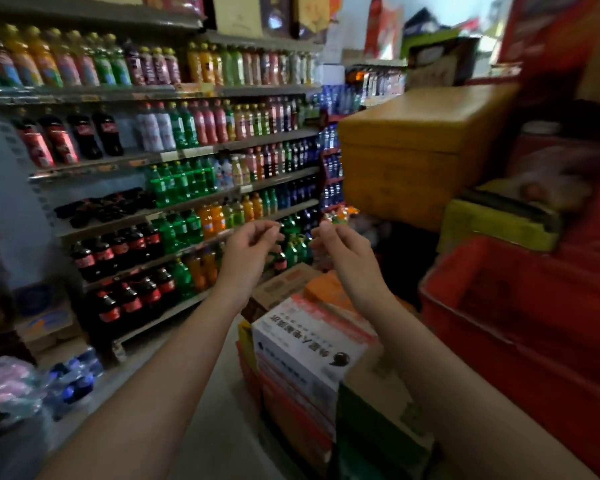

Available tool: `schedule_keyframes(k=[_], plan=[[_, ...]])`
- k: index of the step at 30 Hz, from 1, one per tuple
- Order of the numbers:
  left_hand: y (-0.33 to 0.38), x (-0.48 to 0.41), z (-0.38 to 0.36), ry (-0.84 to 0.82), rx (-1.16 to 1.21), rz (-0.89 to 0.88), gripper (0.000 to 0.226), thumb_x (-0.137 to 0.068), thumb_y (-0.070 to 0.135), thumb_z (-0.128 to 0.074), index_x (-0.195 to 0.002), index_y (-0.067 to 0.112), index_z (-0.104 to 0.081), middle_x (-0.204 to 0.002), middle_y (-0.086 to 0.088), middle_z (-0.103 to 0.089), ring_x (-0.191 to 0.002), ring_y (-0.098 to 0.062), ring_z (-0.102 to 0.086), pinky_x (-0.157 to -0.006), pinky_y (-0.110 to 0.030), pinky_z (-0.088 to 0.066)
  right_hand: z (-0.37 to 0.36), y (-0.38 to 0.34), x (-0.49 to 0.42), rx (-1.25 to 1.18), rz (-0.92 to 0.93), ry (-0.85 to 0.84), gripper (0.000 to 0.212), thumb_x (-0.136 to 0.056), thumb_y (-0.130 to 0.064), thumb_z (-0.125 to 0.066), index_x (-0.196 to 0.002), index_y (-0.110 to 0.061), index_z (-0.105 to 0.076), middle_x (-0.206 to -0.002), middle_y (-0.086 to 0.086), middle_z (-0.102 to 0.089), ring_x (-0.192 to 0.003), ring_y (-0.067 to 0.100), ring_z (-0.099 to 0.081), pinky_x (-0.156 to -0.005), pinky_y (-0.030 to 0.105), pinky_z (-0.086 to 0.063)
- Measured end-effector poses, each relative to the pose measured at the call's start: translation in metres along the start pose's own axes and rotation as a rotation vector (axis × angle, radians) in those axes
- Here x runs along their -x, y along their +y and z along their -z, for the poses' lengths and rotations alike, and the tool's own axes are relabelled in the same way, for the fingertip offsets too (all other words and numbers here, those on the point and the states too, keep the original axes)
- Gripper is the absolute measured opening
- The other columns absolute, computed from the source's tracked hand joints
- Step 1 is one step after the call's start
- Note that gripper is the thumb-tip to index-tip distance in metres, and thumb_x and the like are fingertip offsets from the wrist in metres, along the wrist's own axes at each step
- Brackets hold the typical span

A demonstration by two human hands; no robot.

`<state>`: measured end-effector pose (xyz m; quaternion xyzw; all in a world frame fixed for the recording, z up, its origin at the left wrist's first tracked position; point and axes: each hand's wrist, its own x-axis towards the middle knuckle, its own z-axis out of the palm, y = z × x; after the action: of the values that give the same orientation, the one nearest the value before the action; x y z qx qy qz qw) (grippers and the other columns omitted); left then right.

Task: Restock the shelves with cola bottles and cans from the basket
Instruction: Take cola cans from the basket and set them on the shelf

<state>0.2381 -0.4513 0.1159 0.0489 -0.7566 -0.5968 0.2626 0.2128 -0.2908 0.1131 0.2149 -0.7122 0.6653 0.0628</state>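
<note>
Both hands are raised side by side in mid-air with nothing in them — the left hand (248, 245) and the right hand (342, 245) each have fingers loosely curled toward the thumb, probably free for the next pickup. Just below them sits a stack of cardboard boxes (312, 337). To the left stand the shelves (174, 199), where cola bottles (118, 247) already fill the lower rows, labels facing out so shoppers can read them. A red crate (520, 306) sits at the right — possibly the basket, though its contents cannot be seen.
</note>
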Motion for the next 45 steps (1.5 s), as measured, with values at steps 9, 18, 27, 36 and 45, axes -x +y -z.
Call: schedule_keyframes(k=[9, 18, 27, 36, 45], plan=[[0.051, 0.021, -0.228, -0.360, 0.093, -0.084, 0.016, -0.099, 0.020, -0.052, -0.106, 0.011, -0.064, -0.091, 0.003, -0.066, -0.082, -0.010, -0.063, -0.073, -0.023, -0.052, 0.220, 0.009, 0.031, 0.158, -0.001, 0.351, 0.030, -0.099, -0.043, -0.045, -0.093, -0.023, -0.068, -0.087, -0.007, -0.068, -0.081, 0.004, -0.064, -0.075, 0.024, -0.051], [0.065, 0.063, -0.445, -0.669, 0.105, -0.015, 0.021, -0.095, 0.031, -0.058, -0.107, 0.015, -0.066, -0.102, 0.002, -0.065, -0.091, -0.008, -0.059, -0.074, -0.020, -0.045, 0.425, 0.062, 0.067, 0.253, -0.171, 0.586, 0.036, -0.097, -0.041, -0.050, -0.089, -0.013, -0.071, -0.085, 0.007, -0.072, -0.079, 0.014, -0.064, -0.083, 0.040, -0.052], [0.017, 0.073, -0.549, -0.883, -0.055, 0.165, 0.028, -0.094, 0.038, -0.057, -0.105, 0.014, -0.068, -0.104, -0.001, -0.067, -0.096, -0.016, -0.061, -0.079, -0.027, -0.042, 0.490, 0.139, 0.081, 0.211, -0.410, 0.730, 0.031, -0.094, -0.046, -0.052, -0.082, -0.022, -0.067, -0.074, -0.002, -0.068, -0.070, 0.012, -0.064, -0.070, 0.035, -0.051], [-0.057, 0.086, -0.610, -1.211, -0.349, 0.271, 0.034, -0.091, 0.034, -0.063, -0.099, 0.002, -0.070, -0.101, -0.021, -0.071, -0.083, -0.028, -0.068, -0.072, -0.032, -0.053, 0.504, 0.177, 0.094, 0.237, -0.498, 0.881, 0.035, -0.094, -0.045, -0.054, -0.081, -0.015, -0.067, -0.076, 0.000, -0.069, -0.073, 0.013, -0.064, -0.078, 0.037, -0.051], [-0.123, 0.119, -0.615, -1.333, -0.194, 0.585, 0.044, -0.063, 0.029, -0.089, -0.098, 0.008, -0.073, -0.103, -0.010, -0.073, -0.089, -0.019, -0.071, -0.082, -0.031, -0.055, 0.508, 0.190, 0.108, 0.284, -0.594, 0.845, 0.043, -0.092, -0.054, -0.052, -0.086, -0.013, -0.066, -0.079, -0.001, -0.066, -0.077, 0.012, -0.061, -0.079, 0.036, -0.048]])
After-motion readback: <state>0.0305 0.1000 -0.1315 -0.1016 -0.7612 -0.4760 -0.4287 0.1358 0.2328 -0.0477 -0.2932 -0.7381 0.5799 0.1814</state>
